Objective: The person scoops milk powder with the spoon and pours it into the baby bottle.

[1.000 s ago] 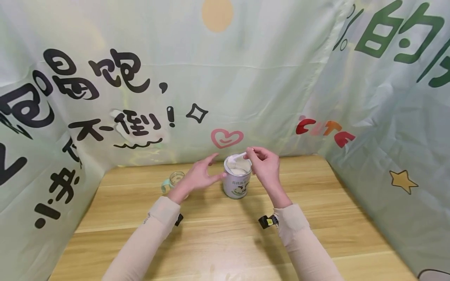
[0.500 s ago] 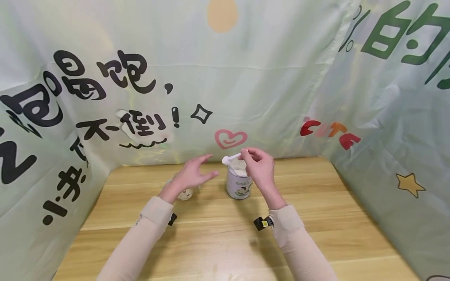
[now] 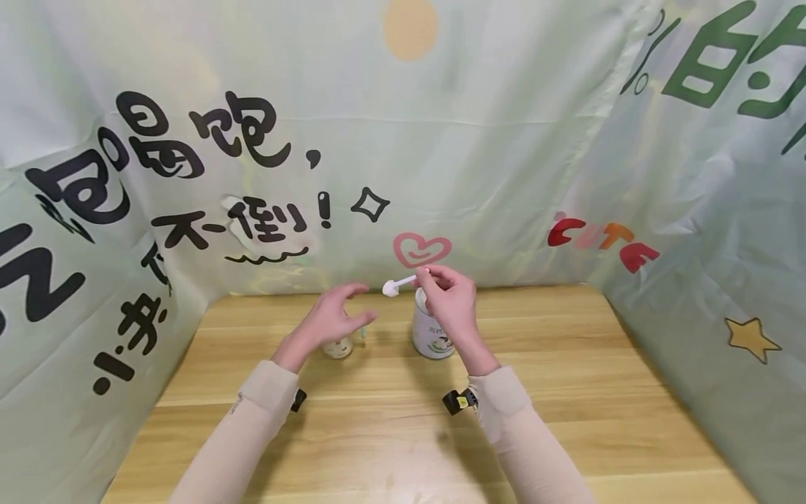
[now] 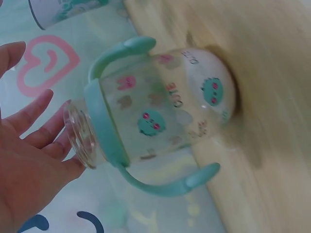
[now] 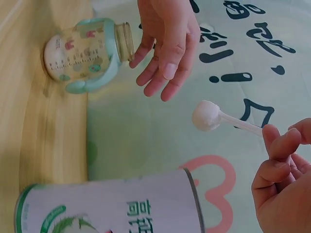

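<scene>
My right hand [image 3: 452, 302] pinches the thin handle of a white measuring scoop [image 5: 206, 115]; white powder heaps over its bowl. The scoop is raised left of a milk powder can [image 3: 431, 339], whose top my right hand partly covers in the head view. A clear baby bottle [image 4: 146, 109] stands upright on the table, lidless, with a mint-green collar and two handles. My left hand [image 3: 329, 316] is held at the bottle's mouth, its fingers spread and relaxed, holding nothing. In the head view it hides most of the bottle.
The wooden table [image 3: 378, 434] is walled at the back and sides by a printed pale green cloth [image 3: 491, 161]. A pink heart [image 3: 422, 250] shows on the cloth behind the can.
My right hand has lifted the scoop out of the can and carried it left, heaped with powder. My left hand has moved away from the can toward the bottle.
</scene>
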Motion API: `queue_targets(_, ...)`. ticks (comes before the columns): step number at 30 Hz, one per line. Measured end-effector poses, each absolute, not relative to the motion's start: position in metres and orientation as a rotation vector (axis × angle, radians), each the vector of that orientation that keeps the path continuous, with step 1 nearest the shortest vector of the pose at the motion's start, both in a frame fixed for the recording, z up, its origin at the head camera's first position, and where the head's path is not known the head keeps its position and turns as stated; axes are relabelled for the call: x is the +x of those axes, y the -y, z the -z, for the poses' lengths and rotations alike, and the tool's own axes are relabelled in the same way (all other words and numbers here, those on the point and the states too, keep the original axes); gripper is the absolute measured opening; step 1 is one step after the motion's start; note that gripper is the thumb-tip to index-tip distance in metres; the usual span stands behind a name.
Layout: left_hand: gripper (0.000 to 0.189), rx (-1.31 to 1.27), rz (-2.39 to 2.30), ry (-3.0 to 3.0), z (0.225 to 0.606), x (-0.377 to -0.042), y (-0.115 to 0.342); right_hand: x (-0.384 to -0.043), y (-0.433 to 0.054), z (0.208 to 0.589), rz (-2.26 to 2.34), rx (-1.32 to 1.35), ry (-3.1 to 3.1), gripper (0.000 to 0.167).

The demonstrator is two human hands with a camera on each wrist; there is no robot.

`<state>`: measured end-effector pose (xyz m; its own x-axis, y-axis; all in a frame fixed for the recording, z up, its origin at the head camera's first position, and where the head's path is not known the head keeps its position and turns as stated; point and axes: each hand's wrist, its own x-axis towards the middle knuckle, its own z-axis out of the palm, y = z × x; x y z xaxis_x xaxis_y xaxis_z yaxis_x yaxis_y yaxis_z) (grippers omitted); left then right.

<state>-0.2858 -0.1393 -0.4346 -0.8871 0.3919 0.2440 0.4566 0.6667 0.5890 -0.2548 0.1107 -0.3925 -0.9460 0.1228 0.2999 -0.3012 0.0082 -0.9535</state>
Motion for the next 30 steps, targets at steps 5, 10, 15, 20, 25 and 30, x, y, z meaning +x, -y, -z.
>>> queue_targets(5,0.068,-0.677,0.999,2.781,0.439,-0.284,0.148,-0.255,-0.101,0.394,-1.994,0.187,2.029,0.024)
queue_targets(10,0.071,-0.652,0.975,2.797,0.442,-0.282,0.155,-0.255,-0.092,0.396,-2.008,0.193,2.041,0.020)
queue_targets(15,0.071,-0.624,0.961,2.802,0.445,-0.280,0.163,-0.257,-0.083,0.399,-2.041,0.218,2.041,0.020)
queue_targets(20,0.070,-0.588,0.969,2.797,0.446,-0.277,0.170,-0.258,-0.073,0.401,-2.029,0.237,2.056,0.018)
queue_targets(25,0.070,-0.563,0.955,2.818,0.449,-0.275,0.178,-0.258,-0.064,0.404,-2.026,0.231,2.073,0.018)
queue_targets(30,0.071,-0.541,0.979,2.834,0.453,-0.273,0.183,-0.257,-0.058,0.408,-2.011,0.251,2.110,0.016)
